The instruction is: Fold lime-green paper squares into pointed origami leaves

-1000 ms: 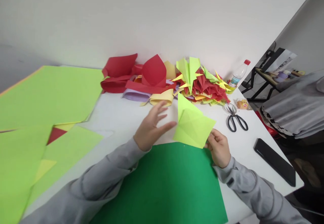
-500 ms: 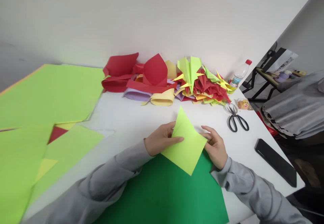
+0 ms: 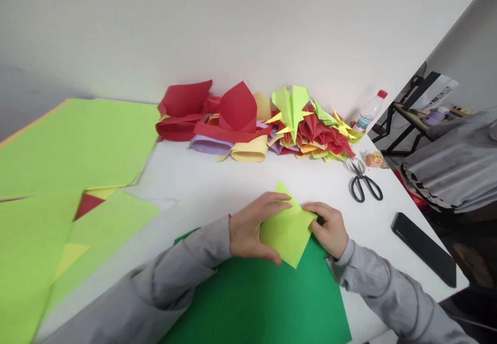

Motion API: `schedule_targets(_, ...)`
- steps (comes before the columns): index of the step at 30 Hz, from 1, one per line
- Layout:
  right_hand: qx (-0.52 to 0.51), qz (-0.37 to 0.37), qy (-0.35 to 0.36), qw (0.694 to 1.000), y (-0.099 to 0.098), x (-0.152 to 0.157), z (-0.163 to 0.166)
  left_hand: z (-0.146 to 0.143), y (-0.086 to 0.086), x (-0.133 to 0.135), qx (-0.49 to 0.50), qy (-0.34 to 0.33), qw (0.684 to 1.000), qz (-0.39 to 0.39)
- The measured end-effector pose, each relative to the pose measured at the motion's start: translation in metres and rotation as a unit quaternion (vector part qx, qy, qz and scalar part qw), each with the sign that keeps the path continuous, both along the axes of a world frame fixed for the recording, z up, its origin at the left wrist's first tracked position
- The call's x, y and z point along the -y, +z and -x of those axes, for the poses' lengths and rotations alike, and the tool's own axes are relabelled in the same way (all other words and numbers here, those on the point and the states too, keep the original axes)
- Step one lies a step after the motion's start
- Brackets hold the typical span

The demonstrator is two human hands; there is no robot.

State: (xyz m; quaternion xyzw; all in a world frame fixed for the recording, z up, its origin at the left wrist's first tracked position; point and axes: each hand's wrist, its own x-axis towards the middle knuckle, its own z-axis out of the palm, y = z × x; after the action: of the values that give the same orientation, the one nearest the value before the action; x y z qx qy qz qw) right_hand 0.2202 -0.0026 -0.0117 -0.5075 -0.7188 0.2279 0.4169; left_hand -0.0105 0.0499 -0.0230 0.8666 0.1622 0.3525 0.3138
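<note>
A folded lime-green paper square [image 3: 288, 230] lies diamond-wise on the top edge of a dark green sheet [image 3: 264, 297], low over the white table [image 3: 202, 183]. My left hand [image 3: 252, 227] grips its left side, thumb under the lower edge and fingers curled over the upper one. On the paper's right corner rests my right hand [image 3: 329, 227], fingers bent and pressing down. Both arms wear grey sleeves.
Large lime-green sheets [image 3: 73, 142] cover the table's left. A heap of red, yellow and green paper folds [image 3: 264, 124] lines the wall. Black scissors [image 3: 363, 181], a plastic bottle [image 3: 367, 111], a small wrapped snack [image 3: 373, 159] and a black phone [image 3: 423, 248] lie to the right.
The lime paper was held up by my right hand alone; now it is folded smaller and brought down onto the dark green sheet, and my left hand has closed onto it.
</note>
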Motion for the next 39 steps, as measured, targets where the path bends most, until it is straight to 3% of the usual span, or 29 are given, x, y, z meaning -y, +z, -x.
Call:
schedule_targets(4,0.002,0.002,-0.012,1.0,0.001,-0.001,0.0,0.0,-0.006,0.002,-0.019,-0.021,0.999,-0.039)
schedule_targets(10,0.038,-0.008,-0.038,0.999,0.002,-0.001,0.001,0.0,-0.011,0.0,-0.04,0.041,0.998,-0.021)
schedule_targets(12,0.071,-0.073,-0.066,0.993,0.005,0.002,0.002,-0.001,-0.01,0.0,-0.056,0.056,0.997,0.003)
schedule_targets(15,0.12,-0.242,-0.083,0.959,0.012,0.012,0.004,-0.003,-0.009,0.002,-0.051,0.073,0.996,-0.004)
schedule_targets(17,0.151,-0.301,0.006,0.941,0.016,0.02,0.008,-0.005,-0.009,0.005,-0.038,0.079,0.995,-0.038)
schedule_targets(18,0.177,-0.293,0.081,0.936,0.017,0.022,0.011,-0.006,-0.01,0.006,-0.035,0.077,0.995,-0.056)
schedule_targets(20,0.228,-0.235,0.141,0.934,0.016,0.025,0.017,-0.008,-0.01,0.009,-0.043,0.06,0.994,-0.086)
schedule_targets(25,0.294,-0.163,0.127,0.933,0.008,0.023,0.025,-0.003,-0.007,0.005,-0.048,0.008,0.994,-0.095)
schedule_targets(28,0.307,-0.143,0.136,0.931,0.004,0.024,0.024,0.004,-0.006,-0.003,-0.06,0.034,0.994,-0.082)
schedule_targets(31,0.311,-0.13,0.141,0.931,0.002,0.026,0.023,0.008,-0.007,-0.011,-0.144,0.066,0.982,-0.107)
schedule_targets(39,0.3,-0.099,0.157,0.936,0.004,0.027,0.025,0.01,-0.013,-0.017,-0.187,0.058,0.97,-0.145)
